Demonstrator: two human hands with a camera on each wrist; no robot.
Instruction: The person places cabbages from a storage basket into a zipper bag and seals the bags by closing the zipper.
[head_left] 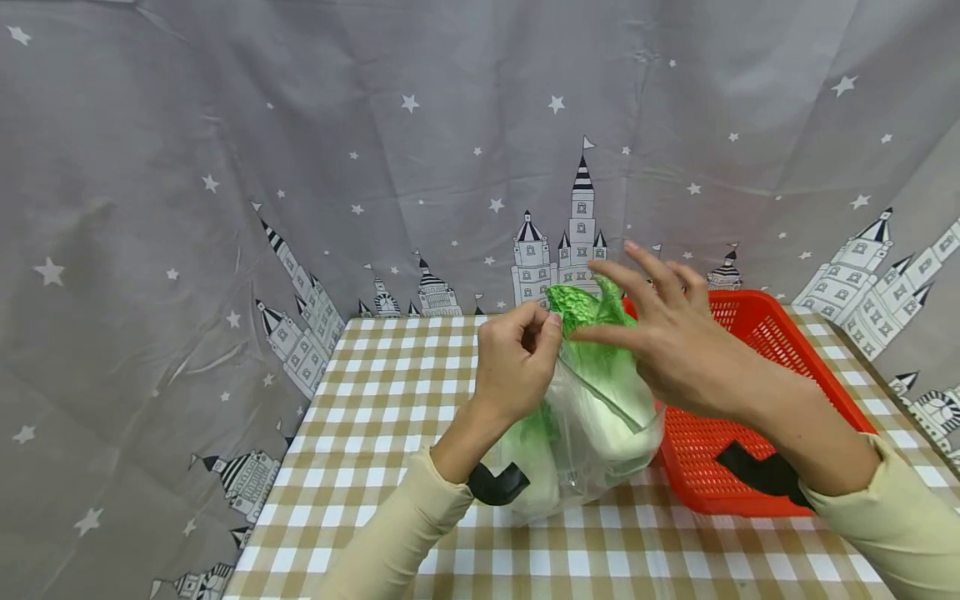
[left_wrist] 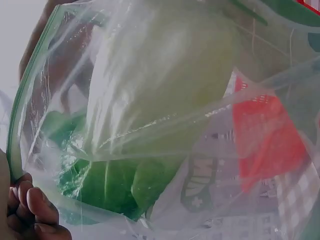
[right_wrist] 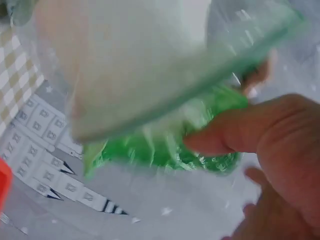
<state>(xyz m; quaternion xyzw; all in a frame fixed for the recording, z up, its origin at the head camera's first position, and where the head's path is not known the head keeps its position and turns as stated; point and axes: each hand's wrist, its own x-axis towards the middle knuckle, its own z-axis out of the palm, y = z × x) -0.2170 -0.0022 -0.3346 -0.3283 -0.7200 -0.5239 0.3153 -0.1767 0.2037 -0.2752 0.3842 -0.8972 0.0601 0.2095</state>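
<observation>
My left hand [head_left: 517,358] pinches the open edge of a clear zip bag [head_left: 576,479], whose green zip strip [left_wrist: 21,95] curves up from the fingers in the left wrist view. A napa cabbage [head_left: 611,417] stands tilted in the bag's mouth, its green leafy top [head_left: 573,307] poking out above the edge. Lower left inside the bag lies another pale green cabbage [head_left: 531,467], seen through the plastic. With fingers spread, my right hand [head_left: 675,350] hovers around the leafy top. In the right wrist view its thumb [right_wrist: 225,131] overlaps the leaves.
A red plastic basket [head_left: 705,454] stands right of the bag, partly behind my right forearm. Under everything lies a brown and white checked tablecloth [head_left: 375,433]. Behind the table hangs a grey curtain [head_left: 450,75] printed with castles and stars.
</observation>
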